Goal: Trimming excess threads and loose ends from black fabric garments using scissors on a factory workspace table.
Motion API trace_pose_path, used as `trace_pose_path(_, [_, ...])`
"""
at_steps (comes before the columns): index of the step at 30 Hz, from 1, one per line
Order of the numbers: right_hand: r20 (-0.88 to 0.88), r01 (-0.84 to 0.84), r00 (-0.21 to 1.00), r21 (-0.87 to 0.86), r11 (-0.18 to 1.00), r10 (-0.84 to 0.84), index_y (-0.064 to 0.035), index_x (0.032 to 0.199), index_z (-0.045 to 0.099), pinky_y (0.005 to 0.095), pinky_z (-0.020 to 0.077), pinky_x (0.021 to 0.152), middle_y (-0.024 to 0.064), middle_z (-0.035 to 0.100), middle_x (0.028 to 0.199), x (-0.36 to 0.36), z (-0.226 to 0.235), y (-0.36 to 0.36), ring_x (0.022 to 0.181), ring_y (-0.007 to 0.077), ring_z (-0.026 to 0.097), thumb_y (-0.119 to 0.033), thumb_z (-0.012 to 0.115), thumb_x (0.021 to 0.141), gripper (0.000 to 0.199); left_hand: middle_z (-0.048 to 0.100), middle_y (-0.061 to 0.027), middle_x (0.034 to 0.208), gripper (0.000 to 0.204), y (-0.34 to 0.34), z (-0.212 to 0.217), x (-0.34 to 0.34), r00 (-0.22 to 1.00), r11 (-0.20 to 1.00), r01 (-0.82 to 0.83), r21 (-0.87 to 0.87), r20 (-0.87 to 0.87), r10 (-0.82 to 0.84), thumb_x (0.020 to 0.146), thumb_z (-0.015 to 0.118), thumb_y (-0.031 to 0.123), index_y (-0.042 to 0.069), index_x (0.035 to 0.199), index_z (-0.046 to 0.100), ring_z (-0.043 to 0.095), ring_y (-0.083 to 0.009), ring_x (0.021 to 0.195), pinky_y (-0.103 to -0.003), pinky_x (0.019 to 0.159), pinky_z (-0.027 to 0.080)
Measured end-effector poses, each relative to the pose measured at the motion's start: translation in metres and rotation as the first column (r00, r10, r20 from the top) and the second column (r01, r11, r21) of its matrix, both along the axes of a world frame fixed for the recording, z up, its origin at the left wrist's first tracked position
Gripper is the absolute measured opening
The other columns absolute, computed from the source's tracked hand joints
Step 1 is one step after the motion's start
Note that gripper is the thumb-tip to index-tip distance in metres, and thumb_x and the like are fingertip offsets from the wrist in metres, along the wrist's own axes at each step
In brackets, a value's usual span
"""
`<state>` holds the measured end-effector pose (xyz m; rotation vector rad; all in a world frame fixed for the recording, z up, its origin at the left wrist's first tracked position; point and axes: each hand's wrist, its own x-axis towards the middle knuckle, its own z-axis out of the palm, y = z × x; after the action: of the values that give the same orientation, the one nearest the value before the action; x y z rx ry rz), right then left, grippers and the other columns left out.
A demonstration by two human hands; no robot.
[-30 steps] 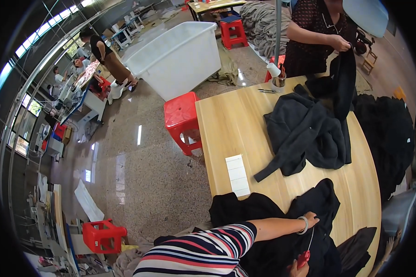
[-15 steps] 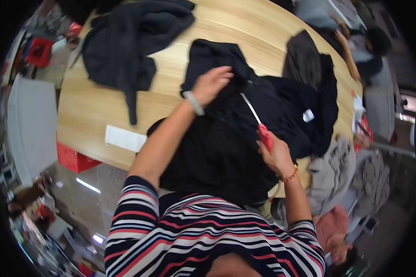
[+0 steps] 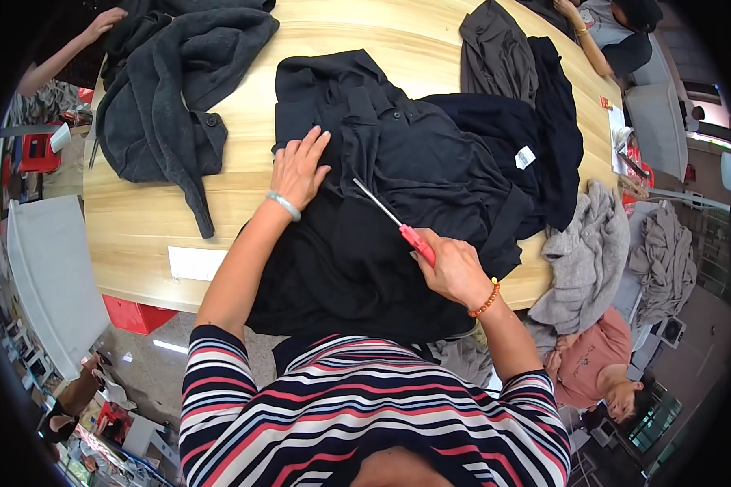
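Observation:
A black garment with a buttoned placket lies spread across the table in front of me. My left hand rests flat on its left part, fingers stretched out and holding nothing. My right hand grips a red-handled tool with a thin straight metal shaft. The shaft points up and left, its tip by the folds right of my left hand; I cannot tell whether it touches the cloth. Nearer my body lies more black cloth, partly under the forearms. To the right is a navy garment with a white label.
A dark grey knit garment lies on the wooden table at left. Paper sits near the front edge. Brown-grey cloth and light grey knitwear are on the right. Other people's arms reach in at the far corners.
My left hand has come down and left onto the cloth, fingers flat. My right hand has moved left with the red-handled tool. A person's arm now shows at the upper left.

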<state>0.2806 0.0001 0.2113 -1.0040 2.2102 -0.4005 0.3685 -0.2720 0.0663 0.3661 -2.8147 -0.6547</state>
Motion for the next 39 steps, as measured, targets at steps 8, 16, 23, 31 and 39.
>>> trace_pose_path(8, [-0.020,0.008,1.000,0.011,1.000,-0.008,-0.0096,0.115,0.057,0.0441,0.0510,0.068,0.0186,0.065,0.078,0.003,-0.003,0.001,0.075,0.0373,0.064,-0.019,0.062,0.087,0.031,0.058,-0.0125,0.086,0.022,-0.046,0.004,0.006,0.978,0.990,0.062,0.129,0.192,-0.087,0.075,0.069,0.008,0.005,0.095,0.062,0.059,-0.0336,0.085,-0.041,0.071,0.048])
trace_pose_path(16, [-0.015,0.019,1.000,-0.022,1.000,-0.020,-0.0096,0.115,0.057,0.0433,0.0511,0.070,0.0172,0.066,0.083,0.004,-0.004,-0.003,0.078,0.0363,0.064,-0.017,0.062,0.086,0.030,0.055,-0.0012,0.068,0.011,-0.064,0.010,-0.006,0.982,0.846,-0.179,0.503,0.039,0.184,0.087,0.063,0.009,0.002,0.080,0.058,0.048,-0.0070,0.053,-0.022,0.052,0.040])
trace_pose_path(23, [-0.010,0.015,1.000,-0.024,1.000,-0.015,-0.0081,0.112,0.057,0.0436,0.0515,0.071,0.0164,0.067,0.085,0.006,-0.005,-0.002,0.081,0.0353,0.065,-0.013,0.059,0.085,0.028,0.058,-0.0031,0.072,0.017,-0.064,0.023,-0.001,0.929,0.383,-0.273,0.882,0.345,-0.134,0.090,0.060,0.015,0.003,0.099,0.051,0.058,-0.0083,0.055,-0.022,0.045,0.047])
trace_pose_path(31, [0.002,0.029,1.000,-0.035,0.999,-0.029,-0.0081,0.113,0.057,0.0429,0.0515,0.073,0.0169,0.067,0.086,0.012,-0.006,-0.003,0.083,0.0352,0.065,-0.008,0.060,0.081,0.032,0.058,-0.0105,0.105,0.045,-0.028,0.031,0.006,0.774,0.501,-0.330,0.800,0.533,-0.342,0.080,0.070,0.007,0.000,0.119,0.049,0.060,-0.0108,0.057,-0.023,0.047,0.050])
trace_pose_path(39, [-0.002,0.041,0.999,-0.042,0.998,-0.041,-0.0080,0.114,0.056,0.0420,0.0518,0.074,0.0166,0.067,0.085,0.017,-0.006,-0.001,0.083,0.0344,0.065,-0.008,0.060,0.080,0.033,0.055,0.0021,0.067,0.023,-0.019,0.020,0.017,0.767,0.423,-0.395,0.816,0.546,-0.337,0.075,0.079,0.012,0.004,0.089,0.061,0.046,-0.0060,0.051,-0.021,0.046,0.037])
